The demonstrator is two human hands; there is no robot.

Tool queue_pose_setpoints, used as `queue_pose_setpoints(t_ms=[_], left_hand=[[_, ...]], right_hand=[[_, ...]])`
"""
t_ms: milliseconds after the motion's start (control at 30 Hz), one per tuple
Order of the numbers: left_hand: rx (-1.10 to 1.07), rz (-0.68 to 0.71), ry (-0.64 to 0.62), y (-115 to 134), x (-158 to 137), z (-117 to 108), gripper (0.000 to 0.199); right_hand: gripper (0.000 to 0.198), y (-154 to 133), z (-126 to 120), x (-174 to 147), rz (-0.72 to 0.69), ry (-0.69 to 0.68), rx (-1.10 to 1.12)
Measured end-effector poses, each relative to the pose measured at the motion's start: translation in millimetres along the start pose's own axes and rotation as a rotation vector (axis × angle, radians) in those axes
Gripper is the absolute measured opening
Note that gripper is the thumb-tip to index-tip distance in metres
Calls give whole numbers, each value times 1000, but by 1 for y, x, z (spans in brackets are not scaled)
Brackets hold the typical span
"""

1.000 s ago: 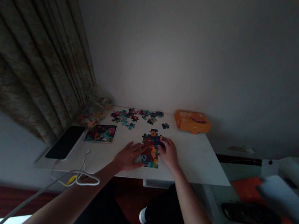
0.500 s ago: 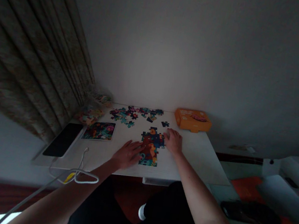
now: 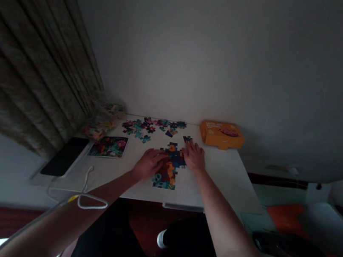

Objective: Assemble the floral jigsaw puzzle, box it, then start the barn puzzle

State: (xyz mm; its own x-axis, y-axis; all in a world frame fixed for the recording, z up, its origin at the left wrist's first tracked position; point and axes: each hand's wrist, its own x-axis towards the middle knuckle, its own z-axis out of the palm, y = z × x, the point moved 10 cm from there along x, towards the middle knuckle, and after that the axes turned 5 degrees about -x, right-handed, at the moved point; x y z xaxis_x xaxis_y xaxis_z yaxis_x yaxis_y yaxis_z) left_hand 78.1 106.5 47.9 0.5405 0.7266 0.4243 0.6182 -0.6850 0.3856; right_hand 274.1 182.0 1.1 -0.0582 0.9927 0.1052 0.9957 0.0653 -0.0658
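Observation:
A partly joined jigsaw puzzle (image 3: 170, 169) lies on the white table, with red-brown, dark blue and teal areas. My left hand (image 3: 147, 164) rests at its left side, fingers stretched over the upper left part. On the opposite side, my right hand (image 3: 194, 157) lies palm down with fingers spread along the right edge. Its fingertips reach a loose dark puzzle piece (image 3: 186, 139), partly covered by them. Several loose puzzle pieces (image 3: 139, 128) are scattered at the back of the table. A colourful picture card (image 3: 109, 146) lies left of my left hand.
An orange puzzle box (image 3: 222, 135) stands at the back right of the table (image 3: 218, 182). On the left are a black tablet-like device (image 3: 64, 156), a clear plastic bag (image 3: 103, 124) and a white cable (image 3: 91, 207). A curtain (image 3: 36, 61) hangs beside them.
My left hand has slid up along the puzzle's left side. My right hand has moved slightly forward, its fingertips now at the loose dark piece. The view has shifted a little.

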Motion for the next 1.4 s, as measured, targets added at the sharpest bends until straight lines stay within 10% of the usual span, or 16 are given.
queue_pose_setpoints(t_ms=[433,667,1100,1400], left_hand=[[26,-606,55,-53,163,62,46],[132,-405,-124,-84,206,86,47],[156,-422,-147,-97,203,78,39],[-193,-265,161,-69,140,38,52]], right_hand=[[47,3,-14,-1,15,114,88],[43,7,-10,1,28,179,131],[46,9,-4,2,52,125,144],[50,10,-20,-3,26,217,235]])
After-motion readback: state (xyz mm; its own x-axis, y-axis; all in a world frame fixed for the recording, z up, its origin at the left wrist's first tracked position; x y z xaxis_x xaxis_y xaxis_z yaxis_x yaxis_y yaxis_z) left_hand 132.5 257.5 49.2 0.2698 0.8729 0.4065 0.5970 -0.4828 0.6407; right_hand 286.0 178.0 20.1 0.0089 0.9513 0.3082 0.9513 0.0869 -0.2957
